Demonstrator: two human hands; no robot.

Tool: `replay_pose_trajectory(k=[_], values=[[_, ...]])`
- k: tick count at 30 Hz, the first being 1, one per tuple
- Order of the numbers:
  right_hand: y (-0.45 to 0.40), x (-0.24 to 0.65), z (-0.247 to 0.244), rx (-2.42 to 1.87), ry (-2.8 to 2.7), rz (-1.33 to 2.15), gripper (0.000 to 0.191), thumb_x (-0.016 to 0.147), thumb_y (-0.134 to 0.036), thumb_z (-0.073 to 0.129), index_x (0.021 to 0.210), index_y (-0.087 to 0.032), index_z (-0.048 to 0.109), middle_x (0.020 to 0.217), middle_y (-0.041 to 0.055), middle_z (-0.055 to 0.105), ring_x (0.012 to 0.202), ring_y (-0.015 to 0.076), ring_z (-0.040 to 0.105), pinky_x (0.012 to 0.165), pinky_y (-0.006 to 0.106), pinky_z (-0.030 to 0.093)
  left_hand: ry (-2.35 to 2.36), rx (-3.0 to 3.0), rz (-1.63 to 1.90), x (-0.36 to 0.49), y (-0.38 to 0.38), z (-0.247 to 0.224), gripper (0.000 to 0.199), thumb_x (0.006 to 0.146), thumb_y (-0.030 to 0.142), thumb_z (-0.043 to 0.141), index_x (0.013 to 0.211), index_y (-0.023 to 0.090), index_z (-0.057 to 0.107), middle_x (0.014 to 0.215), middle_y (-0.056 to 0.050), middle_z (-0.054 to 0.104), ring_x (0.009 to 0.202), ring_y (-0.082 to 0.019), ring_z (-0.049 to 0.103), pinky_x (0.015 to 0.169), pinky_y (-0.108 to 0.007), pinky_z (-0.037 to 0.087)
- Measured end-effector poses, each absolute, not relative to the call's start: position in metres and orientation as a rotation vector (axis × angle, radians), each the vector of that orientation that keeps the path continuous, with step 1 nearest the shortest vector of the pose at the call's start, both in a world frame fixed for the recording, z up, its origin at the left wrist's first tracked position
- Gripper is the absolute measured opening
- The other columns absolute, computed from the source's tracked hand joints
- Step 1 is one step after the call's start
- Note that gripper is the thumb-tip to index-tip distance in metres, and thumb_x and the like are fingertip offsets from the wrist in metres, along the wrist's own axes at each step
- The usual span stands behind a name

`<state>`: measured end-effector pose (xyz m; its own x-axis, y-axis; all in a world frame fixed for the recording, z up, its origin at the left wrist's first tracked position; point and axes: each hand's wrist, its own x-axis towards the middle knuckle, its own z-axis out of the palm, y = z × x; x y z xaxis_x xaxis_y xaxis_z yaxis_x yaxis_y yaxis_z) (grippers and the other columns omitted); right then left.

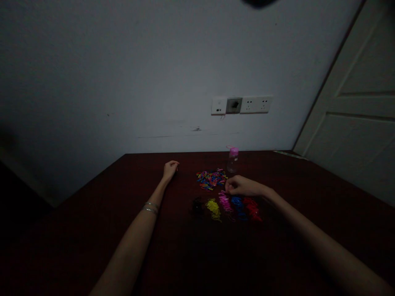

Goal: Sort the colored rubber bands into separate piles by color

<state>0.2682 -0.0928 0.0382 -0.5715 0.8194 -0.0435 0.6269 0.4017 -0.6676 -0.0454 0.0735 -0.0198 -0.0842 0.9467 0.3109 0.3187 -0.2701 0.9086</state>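
Observation:
A mixed pile of small coloured loops [211,179], thin like elastic bands or paper clips, lies on the dark red table. In front of it is a row of sorted heaps: a black heap [197,205], a yellow heap [213,209], a pink heap [225,202], a blue heap [238,206] and a red heap [252,209]. My right hand [240,186] is closed in a pinch between the mixed pile and the pink heap; whatever its fingertips hold is too small to make out. To the left of the pile, my left hand [170,168] rests on the table with curled fingers and nothing visible in them.
Behind the mixed pile stands a clear bottle [232,164] with a pink cap. The table [101,197] meets a pale wall bearing a row of sockets [240,105]. A panelled door [354,111] is at the right. The light is dim.

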Motion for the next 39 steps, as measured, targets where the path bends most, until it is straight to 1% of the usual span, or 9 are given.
replay_pose_trajectory(k=[7, 13, 16, 19, 22, 25, 28, 32, 39], values=[[-0.097, 0.267, 0.039, -1.293, -2.381, 1.007, 0.019, 0.065, -0.023, 0.055, 0.08, -0.014, 0.063, 0.062, -0.0002, 0.053, 0.055, 0.0089, 0.044, 0.049, 0.02, 0.032, 1.353, 1.55, 1.39, -0.044, 0.068, -0.015, 0.024, 0.063, 0.019, 0.045, 0.078, 0.01, 0.061, 0.046, 0.004, 0.047, 0.04, -0.006, 0.038, 0.042, -0.017, 0.027], [-0.096, 0.273, 0.038, -1.324, -2.286, 0.953, 0.023, 0.069, -0.034, 0.055, 0.078, -0.014, 0.064, 0.06, 0.0009, 0.053, 0.054, 0.0097, 0.044, 0.049, 0.022, 0.033, 1.364, 1.668, 1.301, -0.038, 0.065, -0.012, 0.022, 0.061, 0.019, 0.051, 0.077, 0.01, 0.063, 0.047, 0.003, 0.05, 0.045, -0.008, 0.044, 0.045, -0.018, 0.032], [-0.089, 0.284, 0.031, -1.376, -2.167, 0.823, 0.029, 0.073, -0.04, 0.05, 0.073, -0.013, 0.062, 0.059, 0.0009, 0.052, 0.053, 0.0098, 0.043, 0.049, 0.022, 0.032, 1.306, 1.808, 1.071, -0.036, 0.062, -0.005, 0.019, 0.06, 0.022, 0.055, 0.071, 0.01, 0.064, 0.05, 0.001, 0.053, 0.047, -0.008, 0.046, 0.047, -0.018, 0.033], [-0.08, 0.3, 0.018, -1.426, -2.057, 0.71, 0.035, 0.073, -0.046, 0.049, 0.07, -0.013, 0.06, 0.058, 0.0002, 0.051, 0.052, 0.0097, 0.041, 0.048, 0.023, 0.031, 1.182, 1.927, 0.699, -0.033, 0.053, 0.008, 0.019, 0.059, 0.024, 0.057, 0.07, 0.01, 0.066, 0.051, -0.001, 0.055, 0.044, -0.008, 0.043, 0.043, -0.018, 0.03], [-0.071, 0.319, 0.003, -1.483, -1.972, 0.635, 0.039, 0.072, -0.05, 0.047, 0.068, -0.013, 0.059, 0.058, -0.0001, 0.05, 0.053, 0.0104, 0.042, 0.049, 0.023, 0.031, 1.032, 1.987, 0.358, -0.025, 0.041, 0.024, 0.018, 0.058, 0.022, 0.058, 0.068, 0.011, 0.067, 0.051, -0.001, 0.057, 0.044, -0.008, 0.043, 0.043, -0.018, 0.029], [-0.065, 0.333, -0.01, -1.529, -1.897, 0.592, 0.04, 0.072, -0.051, 0.047, 0.065, -0.013, 0.059, 0.058, 0.0, 0.051, 0.055, 0.0111, 0.043, 0.05, 0.023, 0.032, 0.923, 2.03, 0.185, -0.01, 0.028, 0.037, 0.016, 0.056, 0.019, 0.06, 0.067, 0.011, 0.068, 0.054, -0.002, 0.059, 0.047, -0.009, 0.046, 0.044, -0.018, 0.03], [-0.064, 0.338, -0.016, -1.564, -1.834, 0.528, 0.04, 0.073, -0.05, 0.046, 0.063, -0.014, 0.058, 0.055, -0.0006, 0.05, 0.054, 0.0114, 0.043, 0.05, 0.023, 0.032, 0.875, 2.134, 0.124, 0.007, 0.017, 0.045, 0.015, 0.055, 0.019, 0.062, 0.067, 0.013, 0.068, 0.053, 0.0, 0.059, 0.047, -0.008, 0.045, 0.045, -0.018, 0.03], [-0.066, 0.336, -0.017, -1.562, -1.829, 0.487, 0.039, 0.074, -0.049, 0.045, 0.065, -0.014, 0.059, 0.059, 0.0007, 0.053, 0.057, 0.0128, 0.045, 0.053, 0.024, 0.033, 0.935, 2.279, 0.116, 0.023, 0.009, 0.046, 0.012, 0.052, 0.017, 0.065, 0.063, 0.015, 0.067, 0.049, 0.003, 0.055, 0.047, -0.008, 0.045, 0.046, -0.018, 0.029], [-0.067, 0.334, -0.017, -1.55, -1.821, 0.472, 0.036, 0.073, -0.047, 0.045, 0.063, -0.015, 0.059, 0.06, 0.0025, 0.057, 0.059, 0.0151, 0.049, 0.055, 0.025, 0.036, 1.018, 2.345, 0.132, 0.03, 0.005, 0.04, 0.01, 0.047, 0.011, 0.064, 0.056, 0.015, 0.066, 0.047, 0.003, 0.056, 0.044, -0.008, 0.045, 0.046, -0.019, 0.03]])
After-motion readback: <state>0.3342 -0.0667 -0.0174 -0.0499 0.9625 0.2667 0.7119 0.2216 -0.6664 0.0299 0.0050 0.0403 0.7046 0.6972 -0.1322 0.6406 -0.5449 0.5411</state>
